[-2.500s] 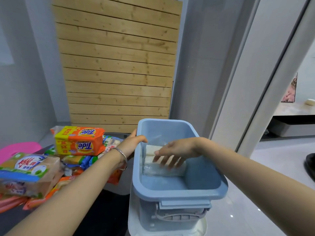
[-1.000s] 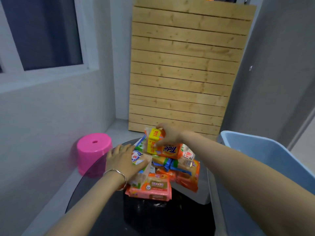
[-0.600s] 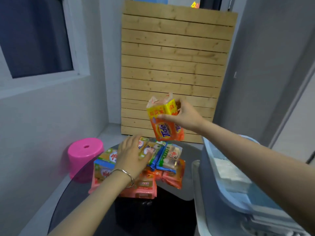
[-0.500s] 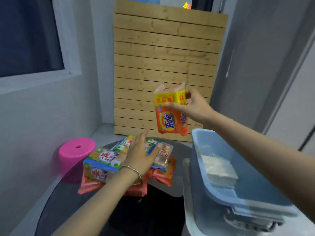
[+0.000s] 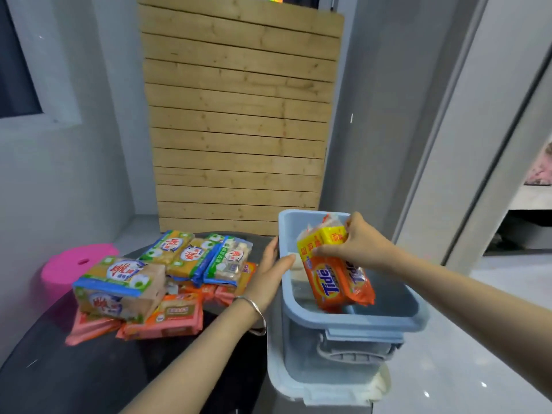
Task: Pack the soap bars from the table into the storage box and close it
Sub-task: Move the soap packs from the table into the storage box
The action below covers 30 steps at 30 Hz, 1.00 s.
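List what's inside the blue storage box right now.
The orange Tide pack, held by the right hand, sits partly inside the box. A pale bar shows behind it; the floor beneath is hidden.

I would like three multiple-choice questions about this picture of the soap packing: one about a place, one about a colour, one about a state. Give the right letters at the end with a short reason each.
1. Where is the orange Tide pack?
A. on the table
B. held over the opening of the storage box
C. on the stool

2. What colour is the stool beside the table?
A. pink
B. green
C. white

3. What is the left hand doing?
A. lifting a soap pack
B. hanging free
C. resting on the box rim

Answers:
1 B: the right hand grips the pack's top, its lower end inside the box.
2 A: its round top is bright pink.
3 C: its thumb lies over the rim's near-left edge.
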### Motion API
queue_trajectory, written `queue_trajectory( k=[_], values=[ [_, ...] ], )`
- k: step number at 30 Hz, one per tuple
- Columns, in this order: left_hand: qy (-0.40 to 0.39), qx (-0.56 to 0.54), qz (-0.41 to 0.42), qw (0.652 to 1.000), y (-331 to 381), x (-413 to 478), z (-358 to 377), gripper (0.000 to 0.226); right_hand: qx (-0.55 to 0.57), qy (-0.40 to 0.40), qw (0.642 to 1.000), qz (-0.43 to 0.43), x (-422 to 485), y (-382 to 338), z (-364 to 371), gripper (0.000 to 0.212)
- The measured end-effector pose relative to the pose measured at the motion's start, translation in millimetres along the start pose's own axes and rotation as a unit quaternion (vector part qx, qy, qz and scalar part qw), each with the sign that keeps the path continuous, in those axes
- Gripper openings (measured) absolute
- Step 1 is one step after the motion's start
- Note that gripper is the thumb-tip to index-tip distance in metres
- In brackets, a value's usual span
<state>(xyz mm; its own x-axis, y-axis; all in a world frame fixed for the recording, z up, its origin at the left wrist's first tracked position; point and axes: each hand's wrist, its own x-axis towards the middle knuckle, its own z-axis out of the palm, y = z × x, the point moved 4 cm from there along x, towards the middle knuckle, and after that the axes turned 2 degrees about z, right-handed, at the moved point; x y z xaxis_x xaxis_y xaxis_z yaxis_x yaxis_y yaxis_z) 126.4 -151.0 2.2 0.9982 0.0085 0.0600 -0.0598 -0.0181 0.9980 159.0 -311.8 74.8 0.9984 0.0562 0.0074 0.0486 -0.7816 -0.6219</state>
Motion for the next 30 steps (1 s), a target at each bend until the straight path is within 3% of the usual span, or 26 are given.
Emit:
queue_trajectory(
  k=[6,10,14,18,21,24,27,30],
  values=[
    [-0.009,0.009,0.009,1.0,4,-4,1,0.047,-0.074,-0.118,0.989,0.04,-6,13,46,0.071],
    [-0.011,0.006,0.009,1.0,0,-1,0,0.05,-0.095,-0.154,0.982,0.061,-10,14,61,0.071],
    [-0.013,-0.002,0.009,1.0,1,-3,1,0.049,-0.023,-0.214,0.97,0.115,-10,19,67,0.057],
    [-0.015,-0.001,0.009,1.0,1,-3,1,0.049,0.038,-0.252,0.956,0.149,-9,27,64,0.058],
    [-0.013,0.0,0.014,1.0,3,-5,2,0.048,0.028,-0.269,0.952,0.143,-12,26,61,0.053],
    [-0.013,0.018,0.017,1.0,3,-8,-5,0.056,-0.049,-0.211,0.974,0.067,-8,16,53,0.049],
    [0.0,0.063,0.033,0.997,4,-13,-31,0.06,-0.171,-0.042,0.977,-0.124,-4,-17,29,0.032],
    [0.05,0.167,0.073,0.982,12,-21,-74,0.056,-0.082,0.003,0.972,-0.218,-10,-64,14,0.02]
  ],
)
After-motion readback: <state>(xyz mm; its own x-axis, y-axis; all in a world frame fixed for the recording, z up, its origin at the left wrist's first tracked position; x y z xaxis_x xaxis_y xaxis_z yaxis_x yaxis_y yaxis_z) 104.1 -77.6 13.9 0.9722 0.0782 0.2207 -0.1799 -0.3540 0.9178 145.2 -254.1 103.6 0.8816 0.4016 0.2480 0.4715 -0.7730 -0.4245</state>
